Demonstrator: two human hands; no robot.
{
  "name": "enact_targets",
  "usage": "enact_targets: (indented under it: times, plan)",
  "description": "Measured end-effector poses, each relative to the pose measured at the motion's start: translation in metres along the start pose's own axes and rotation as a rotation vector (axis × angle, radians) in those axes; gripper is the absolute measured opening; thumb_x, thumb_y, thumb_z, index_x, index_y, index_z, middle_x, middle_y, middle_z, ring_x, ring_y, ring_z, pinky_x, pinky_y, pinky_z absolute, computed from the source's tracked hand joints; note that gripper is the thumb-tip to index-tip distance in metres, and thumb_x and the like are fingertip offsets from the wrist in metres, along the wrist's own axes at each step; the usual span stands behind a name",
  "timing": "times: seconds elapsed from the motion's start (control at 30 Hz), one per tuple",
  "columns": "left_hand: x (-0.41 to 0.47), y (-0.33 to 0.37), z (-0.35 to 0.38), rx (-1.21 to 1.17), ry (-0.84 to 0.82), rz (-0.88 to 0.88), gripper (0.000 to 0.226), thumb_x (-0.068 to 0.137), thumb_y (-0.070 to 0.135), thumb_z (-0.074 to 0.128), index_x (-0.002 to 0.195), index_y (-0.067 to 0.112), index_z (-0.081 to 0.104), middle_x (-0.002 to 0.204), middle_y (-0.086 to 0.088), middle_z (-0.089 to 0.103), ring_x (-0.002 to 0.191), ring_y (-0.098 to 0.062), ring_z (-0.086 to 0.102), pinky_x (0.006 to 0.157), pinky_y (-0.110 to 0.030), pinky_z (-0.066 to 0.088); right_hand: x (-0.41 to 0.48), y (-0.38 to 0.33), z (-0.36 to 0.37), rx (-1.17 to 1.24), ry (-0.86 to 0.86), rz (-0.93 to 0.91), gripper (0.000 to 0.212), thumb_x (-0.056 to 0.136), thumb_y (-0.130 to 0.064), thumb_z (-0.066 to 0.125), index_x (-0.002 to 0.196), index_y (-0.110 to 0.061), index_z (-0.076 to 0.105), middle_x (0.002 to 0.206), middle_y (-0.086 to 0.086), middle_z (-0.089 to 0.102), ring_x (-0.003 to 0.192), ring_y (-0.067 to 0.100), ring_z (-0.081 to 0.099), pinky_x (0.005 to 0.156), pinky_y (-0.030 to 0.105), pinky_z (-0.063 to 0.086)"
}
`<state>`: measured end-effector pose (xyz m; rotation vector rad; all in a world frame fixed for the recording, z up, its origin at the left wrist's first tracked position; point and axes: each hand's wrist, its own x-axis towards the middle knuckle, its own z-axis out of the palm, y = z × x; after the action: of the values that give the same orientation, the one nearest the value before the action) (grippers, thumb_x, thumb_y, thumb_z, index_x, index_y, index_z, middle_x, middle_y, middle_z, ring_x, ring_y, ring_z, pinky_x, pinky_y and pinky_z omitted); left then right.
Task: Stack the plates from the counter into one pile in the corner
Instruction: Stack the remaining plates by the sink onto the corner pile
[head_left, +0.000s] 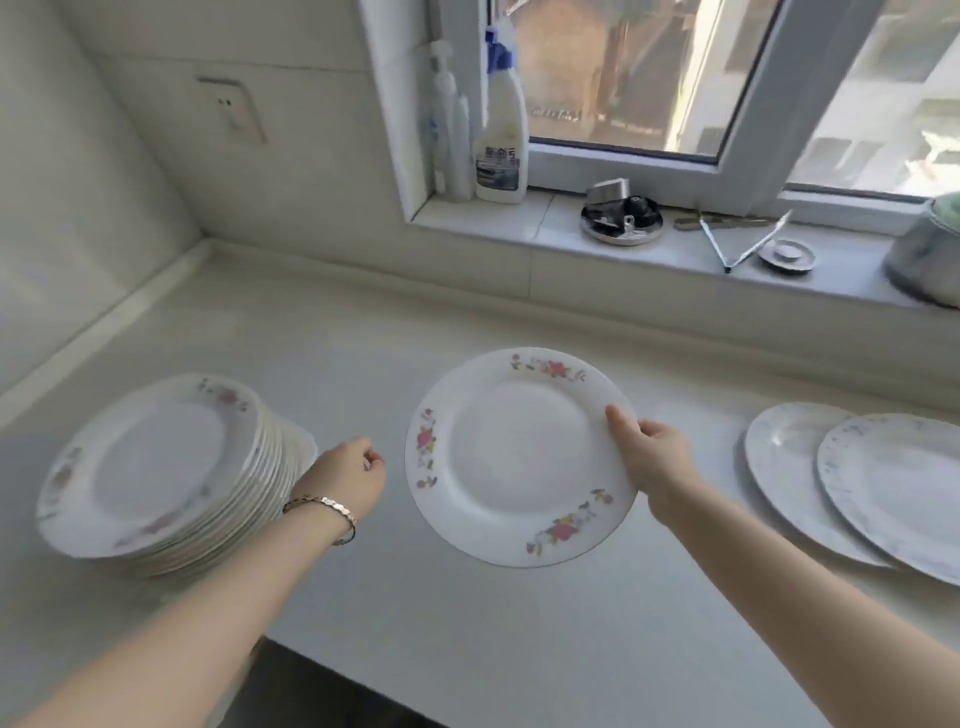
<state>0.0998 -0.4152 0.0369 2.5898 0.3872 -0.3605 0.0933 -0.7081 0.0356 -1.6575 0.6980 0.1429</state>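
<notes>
My right hand grips the right rim of a white plate with pink flowers, thumb on top, holding it above the counter's middle. A pile of several similar flowered plates stands on the counter at the left, near the wall corner. My left hand hovers between the pile and the held plate, fingers loosely curled, holding nothing. Two white plates with faint blue marks lie overlapping on the right: one partly under the other.
The windowsill behind holds a spray bottle, a pump bottle, a metal lid with parts, tongs, a small metal disc and a pot at far right. The counter's front edge runs below my arms.
</notes>
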Motion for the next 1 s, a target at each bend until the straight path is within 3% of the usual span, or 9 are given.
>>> enact_targets:
  times: [0.1,0.2,0.3,0.43,0.53,0.77,0.9,1.0]
  plan:
    - [0.016,-0.057,-0.048,0.0,0.065,-0.038,0.015,0.089,0.018,0.043,0.08,0.017,0.056,0.083,-0.007,0.067,0.084,-0.029,0.064,0.077,-0.034,0.051,-0.004,-0.015,0.081,0.009,-0.035,0.014,0.052,0.088,-0.039,0.056,0.096,0.012,0.058,0.086,0.009,0.052,0.076,0.02,0.048,0.068,0.03,0.039]
    - [0.032,-0.111,-0.094,0.03,0.112,-0.069,0.012,0.09,0.019,0.044,0.084,0.022,0.053,0.078,0.005,0.055,0.082,-0.024,0.055,0.077,-0.031,0.046,-0.01,-0.03,0.16,0.016,-0.074,0.015,0.055,0.087,-0.04,0.056,0.097,0.013,0.055,0.085,0.008,0.052,0.076,0.02,0.049,0.074,0.034,0.046]
    - [0.045,-0.158,-0.128,0.012,0.146,-0.112,0.011,0.092,0.018,0.043,0.087,0.021,0.053,0.073,0.008,0.051,0.078,-0.023,0.052,0.078,-0.034,0.047,-0.022,-0.046,0.23,0.012,-0.133,0.0,0.039,0.088,-0.039,0.056,0.089,-0.001,0.06,0.084,0.008,0.051,0.074,0.02,0.048,0.071,0.032,0.043]
    - [0.058,-0.201,-0.155,-0.04,0.166,-0.154,0.011,0.09,0.019,0.043,0.087,0.023,0.052,0.088,0.002,0.061,0.081,-0.026,0.058,0.079,-0.031,0.048,-0.036,-0.054,0.297,-0.024,-0.174,-0.016,0.029,0.089,-0.036,0.055,0.075,-0.011,0.049,0.071,0.004,0.046,0.065,0.019,0.042,0.062,0.029,0.036]
    - [0.066,-0.219,-0.165,-0.099,0.144,-0.184,0.012,0.089,0.018,0.042,0.089,0.024,0.052,0.089,-0.003,0.067,0.083,-0.029,0.066,0.077,-0.034,0.051,-0.043,-0.052,0.325,-0.055,-0.171,-0.009,0.036,0.09,-0.031,0.056,0.063,-0.014,0.04,0.063,0.001,0.038,0.056,0.015,0.034,0.05,0.024,0.027]
    - [0.076,-0.229,-0.168,-0.136,0.141,-0.182,0.012,0.092,0.017,0.041,0.094,0.021,0.052,0.072,0.01,0.053,0.078,-0.026,0.057,0.077,-0.032,0.047,-0.05,-0.042,0.347,-0.226,-0.145,-0.174,0.036,0.092,-0.031,0.049,0.063,-0.014,0.035,0.062,-0.001,0.036,0.056,0.016,0.033,0.051,0.027,0.026]
    - [0.078,-0.232,-0.169,-0.141,0.147,-0.19,0.015,0.091,0.017,0.044,0.098,0.019,0.057,0.091,-0.005,0.068,0.079,-0.025,0.057,0.081,-0.034,0.05,-0.056,-0.034,0.359,-0.365,-0.077,-0.278,0.034,0.091,-0.039,0.048,0.086,-0.007,0.058,0.078,0.005,0.059,0.075,0.025,0.056,0.065,0.034,0.043]
    - [0.079,-0.236,-0.168,-0.187,0.144,-0.204,0.017,0.089,0.014,0.043,0.097,0.016,0.058,0.087,-0.005,0.067,0.072,-0.026,0.065,0.078,-0.035,0.052,-0.061,-0.033,0.369,-0.477,-0.055,-0.355,0.038,0.092,-0.042,0.045,0.097,-0.008,0.061,0.091,0.009,0.066,0.086,0.029,0.06,0.07,0.036,0.047]
